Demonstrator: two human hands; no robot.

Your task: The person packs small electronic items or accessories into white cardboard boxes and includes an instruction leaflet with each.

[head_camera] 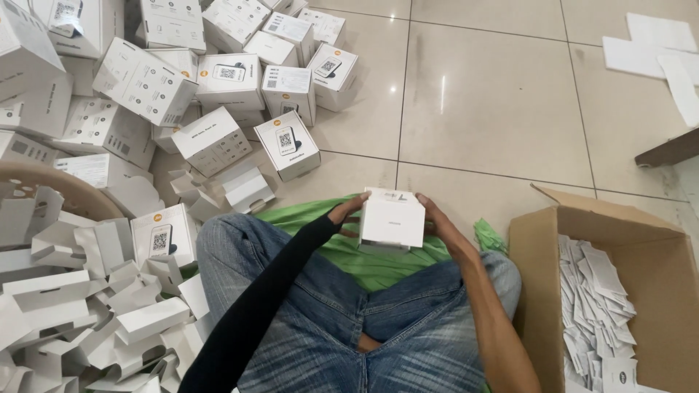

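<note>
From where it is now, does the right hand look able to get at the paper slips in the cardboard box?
Probably yes. The cardboard box sits open-topped just beside the right knee, with nothing between it and the right hand. That hand, with the left hand, is busy holding the small white box, though. The slips lie uncovered.

I see a plain white box (pixel 392 218) at centre frame, white cartons (pixel 218 80) with black code squares upper left, green cloth (pixel 364 258), faded blue jeans (pixel 328 320), a black sleeve (pixel 262 306), a brown cardboard box (pixel 535 291) lower right, glossy beige floor tiles (pixel 495 94).
</note>
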